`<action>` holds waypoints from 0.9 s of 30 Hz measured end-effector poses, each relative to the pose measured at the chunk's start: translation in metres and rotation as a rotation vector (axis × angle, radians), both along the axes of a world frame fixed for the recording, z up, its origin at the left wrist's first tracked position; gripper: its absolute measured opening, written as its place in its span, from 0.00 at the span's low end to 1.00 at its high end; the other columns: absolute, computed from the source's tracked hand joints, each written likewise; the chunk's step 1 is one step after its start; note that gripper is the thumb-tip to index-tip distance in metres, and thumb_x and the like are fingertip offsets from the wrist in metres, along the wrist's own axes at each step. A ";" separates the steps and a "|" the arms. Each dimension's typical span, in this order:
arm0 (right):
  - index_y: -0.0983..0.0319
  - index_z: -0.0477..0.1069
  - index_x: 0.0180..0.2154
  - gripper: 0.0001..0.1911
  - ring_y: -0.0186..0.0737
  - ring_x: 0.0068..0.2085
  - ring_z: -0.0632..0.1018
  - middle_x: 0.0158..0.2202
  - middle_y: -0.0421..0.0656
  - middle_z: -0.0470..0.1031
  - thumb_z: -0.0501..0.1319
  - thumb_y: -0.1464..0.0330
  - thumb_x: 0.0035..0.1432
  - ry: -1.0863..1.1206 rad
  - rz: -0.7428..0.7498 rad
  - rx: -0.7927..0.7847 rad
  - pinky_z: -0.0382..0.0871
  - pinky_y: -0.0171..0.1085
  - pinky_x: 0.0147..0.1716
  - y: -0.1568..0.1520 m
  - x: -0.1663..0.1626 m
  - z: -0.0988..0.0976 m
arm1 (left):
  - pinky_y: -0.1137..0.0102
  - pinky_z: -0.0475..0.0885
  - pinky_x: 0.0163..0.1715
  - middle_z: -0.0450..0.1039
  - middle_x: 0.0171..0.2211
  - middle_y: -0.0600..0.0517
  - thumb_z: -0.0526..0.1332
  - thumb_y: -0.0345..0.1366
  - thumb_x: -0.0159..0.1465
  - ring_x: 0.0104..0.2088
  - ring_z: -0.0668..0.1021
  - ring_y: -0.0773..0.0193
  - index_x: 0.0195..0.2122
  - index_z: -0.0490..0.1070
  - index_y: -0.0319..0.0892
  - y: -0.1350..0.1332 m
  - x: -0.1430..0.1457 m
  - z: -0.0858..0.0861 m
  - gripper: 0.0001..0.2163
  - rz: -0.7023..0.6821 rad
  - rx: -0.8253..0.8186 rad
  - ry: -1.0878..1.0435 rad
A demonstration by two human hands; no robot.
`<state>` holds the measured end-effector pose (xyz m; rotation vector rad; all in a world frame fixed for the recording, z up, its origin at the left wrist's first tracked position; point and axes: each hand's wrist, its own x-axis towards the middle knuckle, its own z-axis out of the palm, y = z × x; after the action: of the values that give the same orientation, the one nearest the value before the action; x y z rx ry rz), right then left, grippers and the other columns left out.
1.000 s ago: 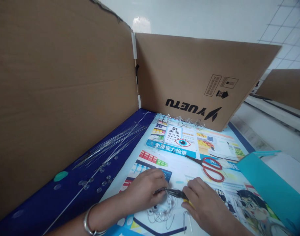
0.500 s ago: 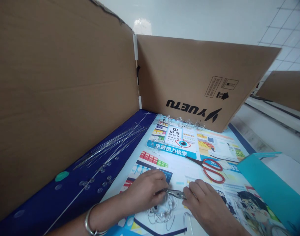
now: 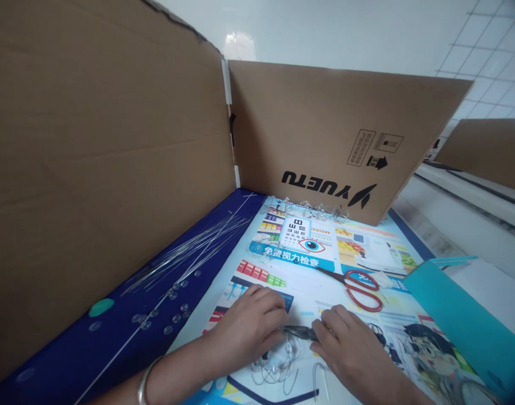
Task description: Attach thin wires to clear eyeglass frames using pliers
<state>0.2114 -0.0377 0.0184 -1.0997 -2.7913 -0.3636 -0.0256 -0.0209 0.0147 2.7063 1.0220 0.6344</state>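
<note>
Makeshift handcraft bench set up for small assembly work. Cardboard panels (image 3: 105,169) at 9 and 12 o'clock screen off the work surface. A second cardboard screen (image 3: 485,152) stands at 2 o'clock, below a white tiled wall (image 3: 485,50). A printed poster (image 3: 367,247) serves as table cover. Materials and tools lie on it: straight wires (image 3: 189,247) and clear beads (image 3: 173,315) at 10 o'clock, red-handled scissors (image 3: 358,287) at 1 o'clock, pliers (image 3: 301,333) at 6 o'clock, and a teal box (image 3: 451,315) at 3 o'clock.
</note>
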 end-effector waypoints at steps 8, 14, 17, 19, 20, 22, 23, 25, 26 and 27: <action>0.62 0.65 0.38 0.07 0.45 0.37 0.66 0.35 0.45 0.67 0.58 0.67 0.57 0.000 -0.011 -0.052 0.61 0.42 0.35 -0.002 0.000 -0.001 | 0.65 0.58 0.41 0.71 0.36 0.52 0.52 0.25 0.64 0.37 0.70 0.63 0.33 0.66 0.41 0.002 -0.001 -0.006 0.07 -0.134 0.072 -0.015; 0.61 0.65 0.38 0.05 0.44 0.38 0.66 0.35 0.44 0.66 0.57 0.68 0.58 0.045 -0.030 -0.132 0.61 0.42 0.36 -0.003 -0.002 0.001 | 0.65 0.59 0.39 0.71 0.36 0.50 0.53 0.25 0.64 0.37 0.69 0.62 0.36 0.66 0.41 0.002 0.000 -0.006 0.06 -0.134 0.071 0.028; 0.60 0.65 0.37 0.05 0.44 0.38 0.66 0.35 0.44 0.66 0.58 0.68 0.57 0.102 -0.059 -0.194 0.61 0.41 0.36 -0.004 -0.003 0.005 | 0.65 0.59 0.40 0.70 0.37 0.50 0.52 0.25 0.64 0.37 0.69 0.62 0.36 0.66 0.41 0.003 -0.001 -0.008 0.06 -0.149 0.069 0.026; 0.60 0.65 0.37 0.05 0.44 0.39 0.66 0.36 0.44 0.66 0.58 0.68 0.57 0.136 -0.069 -0.229 0.61 0.41 0.36 -0.004 -0.003 0.007 | 0.65 0.59 0.39 0.71 0.36 0.50 0.51 0.26 0.65 0.36 0.70 0.62 0.35 0.66 0.41 0.004 -0.002 -0.010 0.06 -0.160 0.076 -0.005; 0.60 0.65 0.37 0.05 0.44 0.39 0.66 0.36 0.44 0.66 0.58 0.68 0.57 0.150 -0.072 -0.245 0.61 0.41 0.36 -0.005 -0.003 0.008 | 0.65 0.59 0.39 0.71 0.36 0.50 0.51 0.26 0.65 0.36 0.69 0.62 0.35 0.66 0.41 0.004 -0.003 -0.011 0.06 -0.167 0.084 -0.021; 0.60 0.66 0.37 0.05 0.44 0.39 0.66 0.36 0.44 0.66 0.57 0.67 0.58 0.174 -0.076 -0.276 0.61 0.41 0.36 -0.006 -0.002 0.009 | 0.65 0.59 0.39 0.71 0.35 0.50 0.51 0.27 0.66 0.36 0.69 0.62 0.35 0.66 0.40 0.005 -0.003 -0.012 0.06 -0.176 0.098 -0.033; 0.60 0.66 0.37 0.05 0.44 0.39 0.66 0.36 0.44 0.66 0.56 0.67 0.58 0.185 -0.079 -0.290 0.61 0.41 0.36 -0.007 -0.002 0.010 | 0.65 0.59 0.39 0.71 0.35 0.50 0.51 0.27 0.66 0.35 0.69 0.63 0.35 0.66 0.40 0.004 -0.003 -0.012 0.06 -0.178 0.109 -0.029; 0.59 0.66 0.38 0.05 0.44 0.40 0.65 0.37 0.44 0.66 0.56 0.67 0.58 0.205 -0.093 -0.316 0.61 0.41 0.36 -0.007 -0.001 0.010 | 0.64 0.59 0.39 0.71 0.35 0.50 0.50 0.26 0.66 0.35 0.69 0.62 0.35 0.65 0.40 0.003 -0.002 -0.011 0.06 -0.178 0.121 -0.004; 0.59 0.65 0.38 0.05 0.44 0.40 0.65 0.37 0.44 0.66 0.55 0.67 0.58 0.214 -0.100 -0.329 0.61 0.41 0.36 -0.008 -0.001 0.010 | 0.64 0.59 0.39 0.71 0.35 0.50 0.50 0.26 0.66 0.35 0.69 0.62 0.35 0.65 0.40 0.002 -0.001 -0.010 0.07 -0.177 0.125 0.007; 0.59 0.65 0.37 0.05 0.44 0.40 0.65 0.37 0.44 0.66 0.55 0.67 0.58 0.223 -0.107 -0.342 0.61 0.41 0.36 -0.008 -0.001 0.010 | 0.64 0.59 0.40 0.71 0.35 0.50 0.50 0.26 0.66 0.36 0.69 0.62 0.35 0.65 0.40 0.002 -0.001 -0.010 0.06 -0.176 0.125 0.017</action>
<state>0.2106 -0.0455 0.0280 -1.2701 -2.6602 0.2266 -0.0266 -0.0194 0.0048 2.8726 0.7593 0.6634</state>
